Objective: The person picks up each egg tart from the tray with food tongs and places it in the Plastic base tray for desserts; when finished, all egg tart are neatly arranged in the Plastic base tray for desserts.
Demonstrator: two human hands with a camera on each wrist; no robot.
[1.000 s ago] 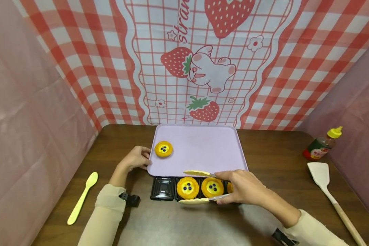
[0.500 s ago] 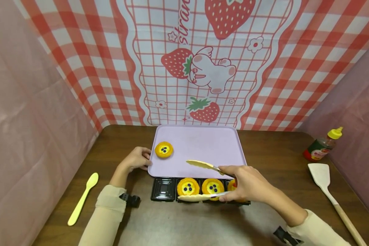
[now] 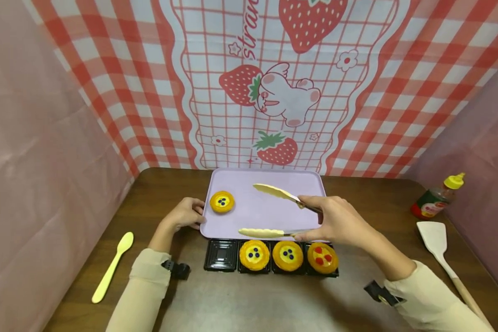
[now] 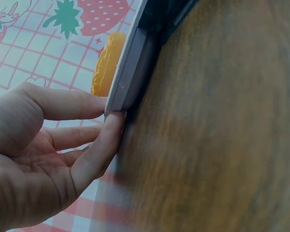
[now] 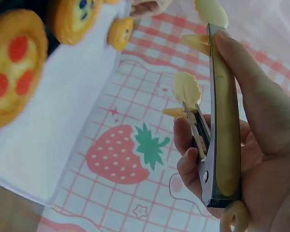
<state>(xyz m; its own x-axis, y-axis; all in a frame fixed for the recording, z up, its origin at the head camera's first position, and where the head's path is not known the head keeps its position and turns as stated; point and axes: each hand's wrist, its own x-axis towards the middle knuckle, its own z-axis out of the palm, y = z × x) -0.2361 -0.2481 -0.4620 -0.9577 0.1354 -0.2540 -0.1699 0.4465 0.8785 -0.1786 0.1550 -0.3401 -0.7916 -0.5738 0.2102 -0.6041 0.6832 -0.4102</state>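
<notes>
My left hand (image 3: 185, 213) pinches the left rim of a lilac tray (image 3: 249, 216) between thumb and fingers, as the left wrist view (image 4: 120, 89) confirms. With my right hand (image 3: 338, 221) I hold food tongs (image 3: 275, 190), their cream tips spread apart over the tray with nothing between them. A blueberry-topped egg tart (image 3: 222, 202) lies on the tray's left side. In front of the tray runs a row of black square cups. The leftmost cup (image 3: 221, 254) is bare; two blueberry tarts (image 3: 254, 255) and a red-topped tart (image 3: 323, 258) fill the others.
A yellow spoon (image 3: 113, 267) lies on the table at the left. On the right are a sauce bottle (image 3: 437, 197) with a yellow cap and a white spatula (image 3: 433, 237) with a wooden handle. A strawberry-print cloth (image 3: 290, 106) hangs behind the tray.
My right hand has lifted the tongs away from the tarts, back over the tray, and their arms have spread wider. The red-topped tart is uncovered. The left hand stays on the rim.
</notes>
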